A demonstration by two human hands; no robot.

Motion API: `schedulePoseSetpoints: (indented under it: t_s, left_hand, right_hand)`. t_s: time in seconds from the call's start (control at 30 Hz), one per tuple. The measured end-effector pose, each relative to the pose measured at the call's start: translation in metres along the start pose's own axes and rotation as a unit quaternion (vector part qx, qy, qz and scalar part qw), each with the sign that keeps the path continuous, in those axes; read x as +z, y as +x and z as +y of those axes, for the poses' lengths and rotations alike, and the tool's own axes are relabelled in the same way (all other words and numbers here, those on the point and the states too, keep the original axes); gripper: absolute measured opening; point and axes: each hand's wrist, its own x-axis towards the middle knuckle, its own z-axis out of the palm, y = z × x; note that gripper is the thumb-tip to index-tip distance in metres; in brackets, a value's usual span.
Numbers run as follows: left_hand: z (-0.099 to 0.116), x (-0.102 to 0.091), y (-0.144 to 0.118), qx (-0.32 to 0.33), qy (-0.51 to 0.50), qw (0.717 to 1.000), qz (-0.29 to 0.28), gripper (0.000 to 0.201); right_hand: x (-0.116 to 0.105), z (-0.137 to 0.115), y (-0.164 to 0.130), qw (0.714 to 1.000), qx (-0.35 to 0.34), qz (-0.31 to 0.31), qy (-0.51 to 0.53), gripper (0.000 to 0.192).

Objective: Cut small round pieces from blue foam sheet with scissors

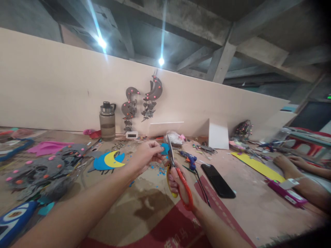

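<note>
Between the thumb and fingers of my left hand [148,154] is a small blue piece of felt or foam [164,149]. My right hand [178,181] is closed round the handles of a pair of scissors [184,187], one handle red-orange and the other yellow. The blades point up, right beside the blue piece; whether they touch it I cannot tell. Small blue scraps [161,169] lie on the cardboard below. Left of my left hand is a blue shape with a yellow crescent moon [113,159] on it.
A hot glue gun [188,159] and a black phone [218,180] lie to the right. Grey moon decorations [51,164] are piled left. A water bottle [107,122] stands by the back board. At far right, another person's arms [305,172] rest near a magenta power strip [287,193].
</note>
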Motion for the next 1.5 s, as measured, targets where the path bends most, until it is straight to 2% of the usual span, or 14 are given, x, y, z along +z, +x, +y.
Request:
schedulePoseSetpoints:
  t_s: [0.57, 0.7, 0.9, 1.07, 1.2, 1.37, 1.5]
  left_hand:
    - [0.002, 0.003, -0.002, -0.014, -0.014, 1.000, -0.006, 0.027]
    - [-0.001, 0.002, -0.002, -0.013, -0.020, 1.000, -0.012, 0.029]
    - [-0.002, 0.000, -0.001, -0.013, -0.003, 1.000, -0.022, 0.028]
    - [0.010, 0.000, -0.002, 0.015, 0.027, 0.999, 0.016, 0.023]
    - [0.015, 0.000, -0.002, 0.026, 0.006, 0.999, 0.029, 0.023]
    - [0.014, -0.002, 0.000, 0.030, -0.003, 0.999, 0.028, 0.023]
    - [0.014, -0.004, 0.000, 0.015, 0.018, 0.999, 0.023, 0.020]
  right_hand:
    - [0.006, -0.005, -0.003, 0.999, 0.007, 0.030, -0.008, 0.051]
    - [0.011, -0.009, -0.005, 0.999, -0.003, 0.032, -0.030, 0.054]
    - [0.009, -0.008, -0.005, 0.998, -0.029, 0.032, -0.048, 0.047]
    - [0.006, -0.007, 0.000, 0.997, -0.048, 0.046, -0.039, 0.049]
    - [0.004, -0.006, 0.002, 0.996, -0.062, 0.025, -0.055, 0.051]
    - [0.004, -0.008, 0.000, 0.998, -0.035, -0.035, -0.030, 0.047]
    - [0.005, -0.008, -0.001, 0.999, -0.016, -0.047, -0.017, 0.049]
